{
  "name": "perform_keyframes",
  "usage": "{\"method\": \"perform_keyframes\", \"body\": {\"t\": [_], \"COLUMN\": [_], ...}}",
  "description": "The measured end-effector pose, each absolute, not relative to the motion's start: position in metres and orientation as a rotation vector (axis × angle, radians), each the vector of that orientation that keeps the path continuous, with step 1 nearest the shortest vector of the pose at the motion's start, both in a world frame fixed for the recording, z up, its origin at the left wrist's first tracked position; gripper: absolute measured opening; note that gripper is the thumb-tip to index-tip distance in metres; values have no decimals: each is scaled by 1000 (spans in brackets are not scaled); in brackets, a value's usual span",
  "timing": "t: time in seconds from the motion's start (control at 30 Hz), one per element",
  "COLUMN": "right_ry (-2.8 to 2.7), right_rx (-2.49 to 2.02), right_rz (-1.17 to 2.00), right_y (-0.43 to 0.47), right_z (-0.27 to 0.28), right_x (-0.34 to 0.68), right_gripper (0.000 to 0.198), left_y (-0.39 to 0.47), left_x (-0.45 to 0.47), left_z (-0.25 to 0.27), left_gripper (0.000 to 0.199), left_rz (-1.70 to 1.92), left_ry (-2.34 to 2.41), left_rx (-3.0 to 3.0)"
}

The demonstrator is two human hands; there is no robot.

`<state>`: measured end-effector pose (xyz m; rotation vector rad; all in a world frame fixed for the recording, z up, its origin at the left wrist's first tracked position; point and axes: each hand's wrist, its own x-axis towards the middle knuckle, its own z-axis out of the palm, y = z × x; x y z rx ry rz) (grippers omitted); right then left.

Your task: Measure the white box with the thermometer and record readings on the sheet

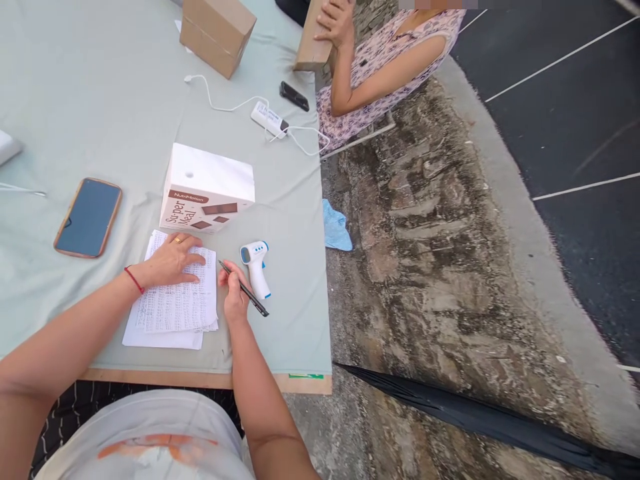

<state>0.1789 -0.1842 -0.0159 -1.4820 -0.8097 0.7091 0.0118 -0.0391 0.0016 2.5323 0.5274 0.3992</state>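
My left hand [175, 261] lies with its fingers spread on a stack of handwritten paper sheets [173, 307]. Just right of the papers, my right hand [235, 293] grips a black pen [253, 300], its tip angled up and left toward the sheets' edge. A white and blue infrared thermometer [256, 270] lies on the table beside my right hand. Behind the papers stands a white and brown Super Meal box [207, 190], close to my left fingertips. A smartphone [89, 218] in a brown case lies face up to the left of the papers.
A pale cloth covers the table [295, 300]. Farther back are a cardboard box [215, 37], a white device [269, 120] with a white cable and a black object [295, 96]. At the right edge, another person's hand [336, 23] rests on a second cardboard box [310, 50].
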Motion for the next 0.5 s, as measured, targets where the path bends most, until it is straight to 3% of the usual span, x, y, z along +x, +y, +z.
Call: {"method": "perform_keyframes", "body": {"t": [0.17,0.37,0.5], "right_ry": [-756,-687,-716], "right_rx": [-1515,-1590,-1631], "right_rz": [733,660,648], "right_y": [-182,-177,-174], "right_z": [-18,-23,-24], "right_x": [179,175,171], "right_gripper": [53,28,22], "left_y": [-40,-40,-40], "left_x": [12,12,12], "left_z": [6,6,6], "left_gripper": [25,22,21], "left_rz": [374,358,368], "left_ry": [499,478,484], "left_rx": [2548,2559,2563]}}
